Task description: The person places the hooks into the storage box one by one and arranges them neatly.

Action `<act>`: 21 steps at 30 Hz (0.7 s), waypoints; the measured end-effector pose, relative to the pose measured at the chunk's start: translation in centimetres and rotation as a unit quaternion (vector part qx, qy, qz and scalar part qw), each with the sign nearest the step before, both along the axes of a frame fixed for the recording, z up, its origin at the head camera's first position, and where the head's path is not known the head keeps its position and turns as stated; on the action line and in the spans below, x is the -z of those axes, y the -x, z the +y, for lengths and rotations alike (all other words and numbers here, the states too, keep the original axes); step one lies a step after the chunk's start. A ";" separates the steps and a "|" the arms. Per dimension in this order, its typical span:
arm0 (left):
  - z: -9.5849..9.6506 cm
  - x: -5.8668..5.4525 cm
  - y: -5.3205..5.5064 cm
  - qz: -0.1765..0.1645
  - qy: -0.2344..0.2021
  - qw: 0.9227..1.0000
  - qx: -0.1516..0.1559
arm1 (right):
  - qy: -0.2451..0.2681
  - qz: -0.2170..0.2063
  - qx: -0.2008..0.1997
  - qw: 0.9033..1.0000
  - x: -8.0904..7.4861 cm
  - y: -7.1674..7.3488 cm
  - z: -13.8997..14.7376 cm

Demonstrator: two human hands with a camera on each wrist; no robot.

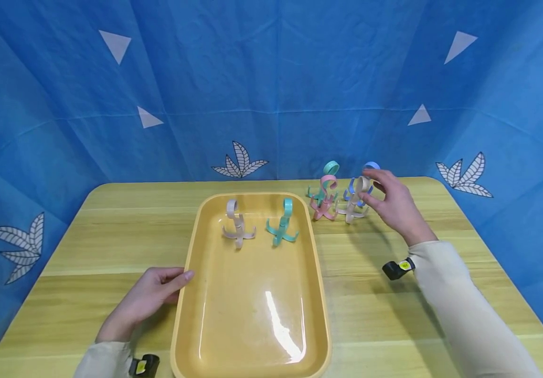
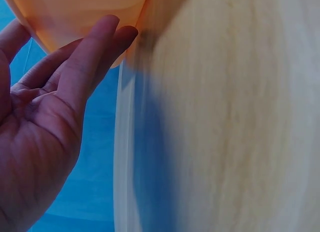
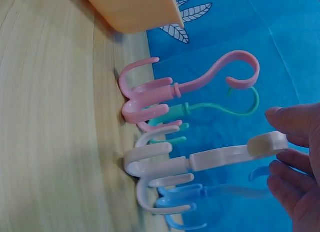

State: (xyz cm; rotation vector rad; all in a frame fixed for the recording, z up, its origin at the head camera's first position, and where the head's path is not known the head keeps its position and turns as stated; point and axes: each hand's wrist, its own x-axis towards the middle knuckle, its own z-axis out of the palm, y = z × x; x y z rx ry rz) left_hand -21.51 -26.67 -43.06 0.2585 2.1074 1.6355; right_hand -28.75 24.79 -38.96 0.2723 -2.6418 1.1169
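My left hand (image 1: pixel 150 294) pinches the left rim of a yellow tray (image 1: pixel 183 294), thumb over the rim and fingers against the outer side. In the tray's far half stand a pale four-armed swivel hook (image 1: pixel 238 226) and a green one (image 1: pixel 282 228). My right hand (image 1: pixel 396 205) is at the curled top of a white swivel hook (image 3: pixel 220 158), which stands upright on the table. Its thumb and fingers are spread either side of that curl, with a gap at the thumb. Close by stand a pink hook (image 3: pixel 150 96), a green hook (image 3: pixel 175 112) and a blue hook (image 3: pixel 185 192), partly hidden.
The wooden table (image 1: pixel 125 231) runs under everything. A blue cloth (image 1: pixel 276 79) with white triangles and leaf prints hangs behind its far edge and at both sides. The group of standing hooks is just beyond the tray's far right corner.
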 end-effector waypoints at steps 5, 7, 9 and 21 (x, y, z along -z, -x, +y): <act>-0.1 -0.1 0.0 0.000 -0.005 1.000 0.004 | 0.052 -0.030 0.006 0.998 0.7 0.4 0.0; -0.1 0.0 0.0 0.001 -0.009 1.000 0.009 | 0.063 -0.032 0.012 0.997 0.8 0.6 0.0; -0.1 0.0 0.0 -0.001 -0.014 1.000 0.010 | 0.066 -0.030 0.019 0.997 0.9 0.7 0.0; 0.1 0.0 0.0 -0.002 0.002 1.000 0.002 | 0.055 -0.019 0.032 0.998 0.5 0.7 -0.2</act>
